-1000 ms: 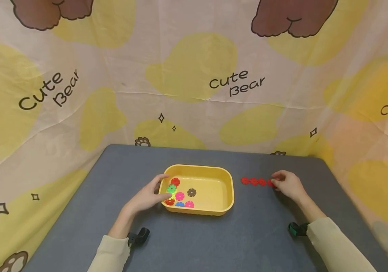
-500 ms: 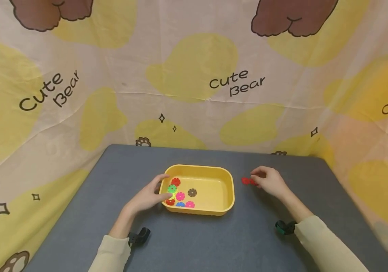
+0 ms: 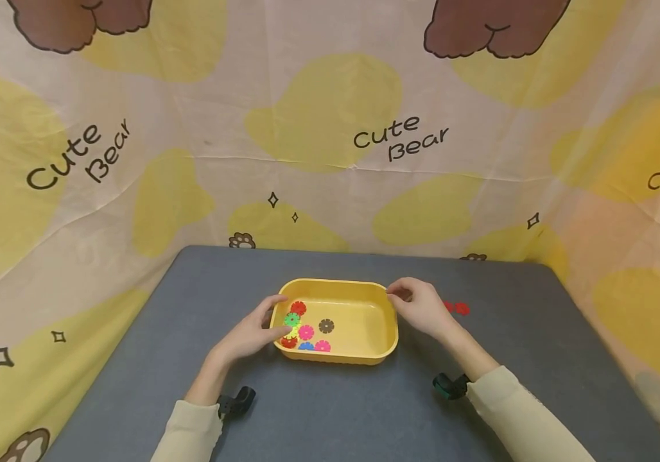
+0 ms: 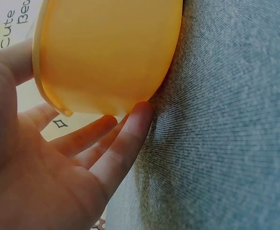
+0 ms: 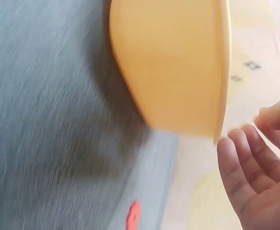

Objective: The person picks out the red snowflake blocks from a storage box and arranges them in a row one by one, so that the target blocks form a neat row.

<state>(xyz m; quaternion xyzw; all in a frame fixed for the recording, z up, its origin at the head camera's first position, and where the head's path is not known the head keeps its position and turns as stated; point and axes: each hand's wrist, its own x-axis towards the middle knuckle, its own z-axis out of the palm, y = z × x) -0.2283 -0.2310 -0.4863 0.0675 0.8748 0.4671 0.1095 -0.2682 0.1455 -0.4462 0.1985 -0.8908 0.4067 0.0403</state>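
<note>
A yellow plastic basin (image 3: 364,321) stands on the grey table, with several notched flower-shaped plastic discs in red, green, pink, blue, yellow and a dark brown-grey one (image 3: 327,326) gathered mostly at its left end. My left hand (image 3: 251,330) grips that left end, thumb over the rim and fingers against the outer wall in the left wrist view. At the far right corner of the rim are the fingertips of my right hand (image 3: 422,307); the right wrist view shows them slightly bent, nothing visible between them. Behind this hand lie red notched discs (image 3: 461,308), partly hidden.
The grey table (image 3: 330,410) runs back to a hanging cloth (image 3: 318,115) printed with bears and lettering. Dark wrist cameras sit below both hands, one at the left sleeve (image 3: 185,430), one at the right sleeve (image 3: 515,410).
My right hand has moved left, from the right end of the row of red discs across to the basin's right rim. The left hand and basin stay in place.
</note>
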